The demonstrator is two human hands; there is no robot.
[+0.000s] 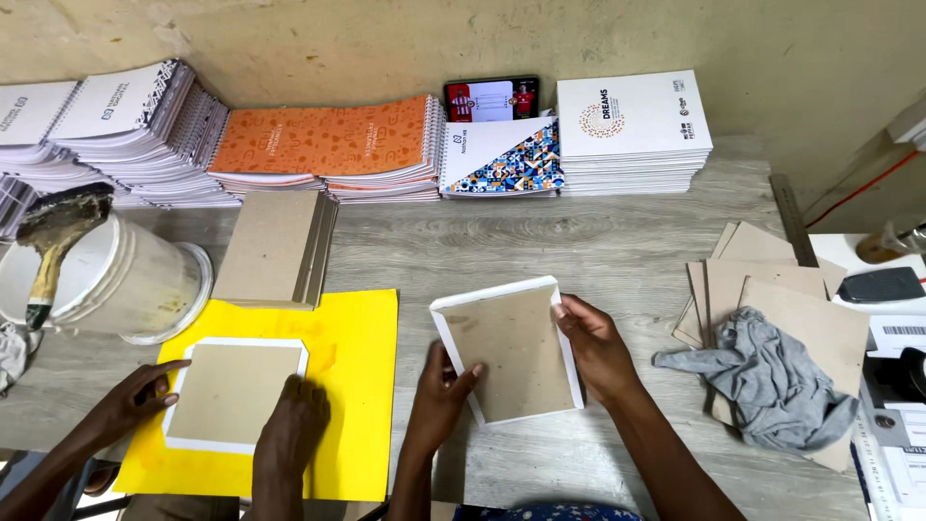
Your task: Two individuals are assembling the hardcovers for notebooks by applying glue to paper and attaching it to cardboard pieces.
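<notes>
Holding the grey board with white paper border (pixel 511 352) flat on the table (pixel 617 251), left hand (pixel 442 391) gripping its near-left corner, right hand (pixel 593 347) pressing its right flap. White edges are looking folded on most sides; I'm judging the right side and near corners are left. Co-worker's hands are pressing another board (pixel 234 394) on the yellow sheet (pixel 357 386).

— Where does the single view sit?
— On the person's head, tilted steeply down over the worktop (pixel 617 241), close in.
— Which way does it face?
— Toward twelve o'clock, where the wall (pixel 386 39) rises behind stacked notebooks (pixel 328 145).
— How near?
— Near enough that forearms enter from six o'clock. There is no second view to overlap.
</notes>
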